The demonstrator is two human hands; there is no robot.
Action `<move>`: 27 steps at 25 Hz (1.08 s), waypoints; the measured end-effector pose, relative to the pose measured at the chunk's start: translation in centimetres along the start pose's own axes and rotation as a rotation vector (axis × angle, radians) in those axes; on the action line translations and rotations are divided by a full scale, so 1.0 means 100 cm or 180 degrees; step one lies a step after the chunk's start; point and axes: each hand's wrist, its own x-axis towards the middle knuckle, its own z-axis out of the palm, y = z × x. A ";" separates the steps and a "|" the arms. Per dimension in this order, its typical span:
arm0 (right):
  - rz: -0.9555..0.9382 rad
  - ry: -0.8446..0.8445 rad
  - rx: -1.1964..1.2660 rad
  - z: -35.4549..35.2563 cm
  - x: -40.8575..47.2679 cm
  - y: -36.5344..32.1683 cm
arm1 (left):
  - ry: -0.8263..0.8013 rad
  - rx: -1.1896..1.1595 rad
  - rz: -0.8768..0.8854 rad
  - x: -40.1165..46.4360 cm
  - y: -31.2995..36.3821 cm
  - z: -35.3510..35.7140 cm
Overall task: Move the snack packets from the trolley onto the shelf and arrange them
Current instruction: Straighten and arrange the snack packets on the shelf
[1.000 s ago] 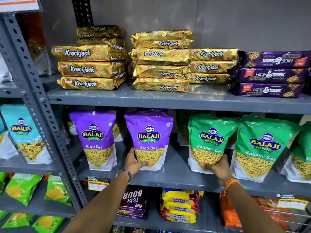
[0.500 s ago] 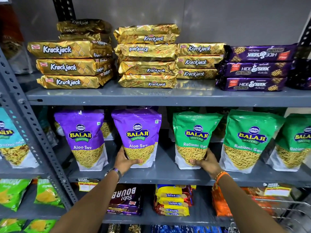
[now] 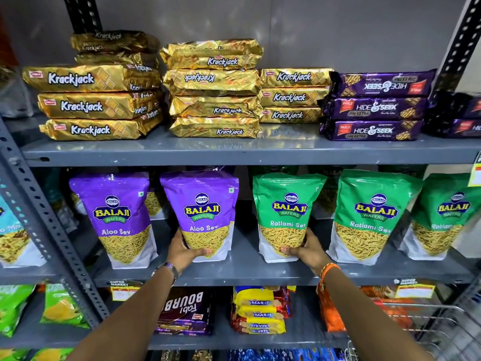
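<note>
On the middle grey shelf [image 3: 242, 269] stand upright Balaji pouches. My left hand [image 3: 183, 250] grips the bottom left corner of a purple Aloo Sev pouch [image 3: 201, 204]. My right hand [image 3: 304, 250] grips the bottom right of a green Ratlami Sev pouch [image 3: 285, 209]. Another purple Aloo Sev pouch [image 3: 114, 212] stands to the left, and two more green Ratlami Sev pouches [image 3: 372, 212] stand to the right. More pouches show dimly behind the front row. The wire trolley [image 3: 442, 332] shows at the bottom right corner.
The upper shelf [image 3: 234, 152] carries stacks of gold Krackjack packets [image 3: 91, 105] and purple Hide & Seek packets [image 3: 374, 108]. Below are Bourbon [image 3: 184, 311] and Marie biscuit packs [image 3: 260, 311]. A slotted grey upright [image 3: 49, 222] divides off a left bay holding green and teal packets.
The view has shifted right and closer. Both hands keep hold of the same two pouches, with the green one now more upright and the gap between them about the same.
</note>
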 end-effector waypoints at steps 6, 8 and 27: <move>-0.0053 -0.0037 -0.0161 0.001 -0.003 -0.006 | 0.0006 -0.0163 -0.0093 -0.008 0.015 0.002; 0.0012 0.0083 -0.0234 -0.006 -0.006 -0.006 | 0.0069 -0.0323 -0.0250 -0.012 0.021 0.005; 0.0227 0.2577 -0.0867 -0.094 -0.031 0.007 | -0.0322 0.0236 -0.0475 -0.055 0.055 0.174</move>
